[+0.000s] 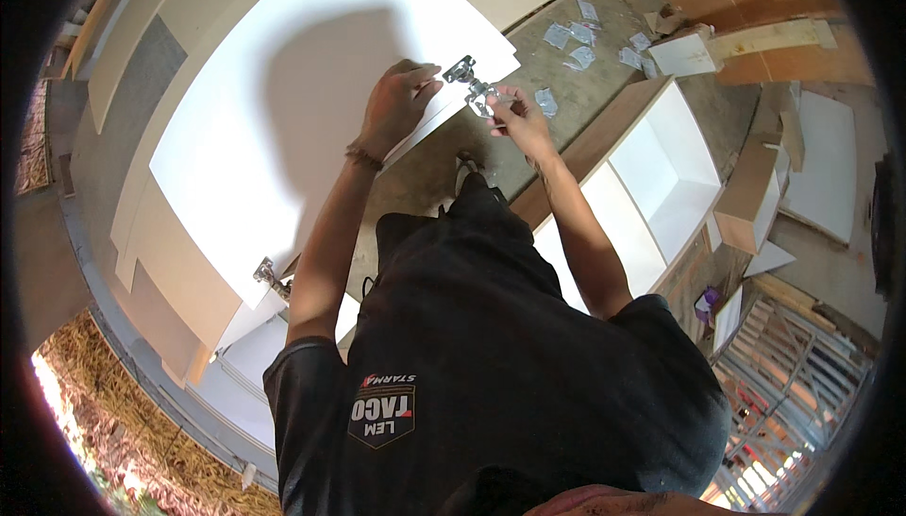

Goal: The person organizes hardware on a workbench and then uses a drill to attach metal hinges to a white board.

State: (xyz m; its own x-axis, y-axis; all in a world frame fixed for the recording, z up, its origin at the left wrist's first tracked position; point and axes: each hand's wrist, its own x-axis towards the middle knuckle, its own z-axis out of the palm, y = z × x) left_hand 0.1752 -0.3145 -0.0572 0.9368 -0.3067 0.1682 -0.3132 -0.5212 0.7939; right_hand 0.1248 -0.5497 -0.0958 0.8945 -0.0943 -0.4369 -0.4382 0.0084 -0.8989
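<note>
A large white panel [283,129], flat, smooth and matte w/ square-cut edges, is seen lying across the scene; a head-and-shoulders shadow is cast on it. At its far corner a metal cabinet hinge [469,83] is found: bright steel, a round cup part nearest the panel and a slim arm running toward the right.

The left hand [396,101] is laid on the panel edge right by the corner, fingers [425,74] curled loosely and pressed to the board beside the hinge cup; nothing is gripped by it. A thin band is worn at the wrist. The right hand [521,119] is closed on the hinge arm end, pinched betw. thumb and fingertips, approx. just off the panel corner.

A second hinge [267,275], same steel type, is seen fixed at the panel's near edge. Beyond the hands, small clear plastic bags [576,39] are scattered over rough grey concrete floor [604,91]. To the right a white open cabinet carcass [651,186] w/ brown wood-grain outer edge is lying, divided into box-shaped compartments. Plain boards and offcuts [755,16] are stacked further off.
</note>
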